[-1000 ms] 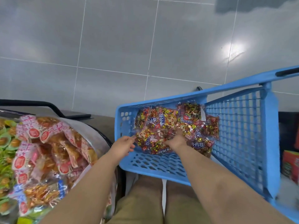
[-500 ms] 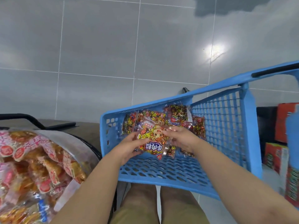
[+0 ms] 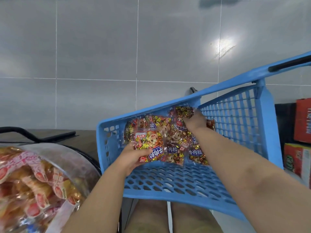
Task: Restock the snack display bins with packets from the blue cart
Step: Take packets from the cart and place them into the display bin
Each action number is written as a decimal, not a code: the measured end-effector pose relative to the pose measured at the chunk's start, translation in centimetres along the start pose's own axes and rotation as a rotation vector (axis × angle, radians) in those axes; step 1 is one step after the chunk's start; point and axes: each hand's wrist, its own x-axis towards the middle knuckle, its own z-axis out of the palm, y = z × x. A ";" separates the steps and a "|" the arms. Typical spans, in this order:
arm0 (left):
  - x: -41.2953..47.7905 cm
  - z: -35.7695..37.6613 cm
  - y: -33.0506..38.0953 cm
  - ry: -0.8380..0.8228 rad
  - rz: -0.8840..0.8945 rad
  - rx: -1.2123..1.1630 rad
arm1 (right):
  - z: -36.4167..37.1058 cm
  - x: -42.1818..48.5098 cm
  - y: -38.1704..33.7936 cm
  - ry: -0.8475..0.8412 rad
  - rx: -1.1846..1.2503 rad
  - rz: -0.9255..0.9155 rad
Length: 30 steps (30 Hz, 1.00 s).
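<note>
Head camera, looking down past two bare forearms. A blue cart point(image 3: 170, 182) with perforated plastic walls fills the lower middle and right of the view, standing on a grey tiled floor point(image 3: 101, 47). A heap of shiny red and gold snack packets point(image 3: 176, 142) lies against the cart's far wall.

The left hand point(image 3: 133, 157) is inside the cart near its left wall, fingers point(image 3: 143, 153) wrapped around one packet point(image 3: 149, 145), which has a cartoon face and blue lettering. The packet is lifted slightly above the rest of the heap.

The right hand point(image 3: 193, 121) reaches deeper, to the cart's far right corner. Its fingers are buried among the packets at the top of the heap, pressing on one with gold-wrapped sweets point(image 3: 182, 112); whether they have closed on it cannot be told.

At lower left, a clear display bin point(image 3: 74, 158) holds orange snacks in pink and white wrappers point(image 3: 33, 190), blurred. It sits just beside the cart. At the right edge, red boxes point(image 3: 301, 121) are stacked beyond the cart wall. The person's knees in tan shorts point(image 3: 168, 216) show beneath the cart's near edge.
</note>
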 end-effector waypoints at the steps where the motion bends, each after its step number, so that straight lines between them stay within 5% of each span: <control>1: 0.1 0.0 -0.2 0.011 -0.011 0.018 | 0.2 0.3 -0.1 -0.003 -0.019 0.020; 6: 0.3 -0.4 -1.1 0.040 -0.033 -0.014 | 0.4 0.9 -0.9 -0.062 -0.109 0.116; 13: 0.5 -0.4 -1.0 0.188 0.016 -0.117 | -1.1 -1.5 0.9 -0.127 0.431 0.016; 16: 0.1 0.3 -0.7 0.190 0.027 -0.112 | -2.8 -4.5 1.7 -0.369 0.631 0.040; 19: -0.7 1.7 -0.1 0.088 0.006 -0.129 | -2.8 -8.5 1.6 -0.637 0.525 -0.130; 22: -1.6 2.7 0.5 -0.054 0.042 -0.128 | 0.1 -11.0 0.9 -0.665 0.366 -0.265; 25: -1.3 2.0 -0.2 0.009 0.100 -0.102 | 1.6 -11.0 0.6 -0.705 0.256 -0.372; 27: -0.9 1.1 -0.7 0.054 0.082 -0.149 | 1.4 -9.6 0.7 -0.630 0.358 -0.310; 30: -0.3 0.0 -1.2 0.080 0.063 -0.214 | 1.3 -5.5 1.8 -0.106 0.101 -0.243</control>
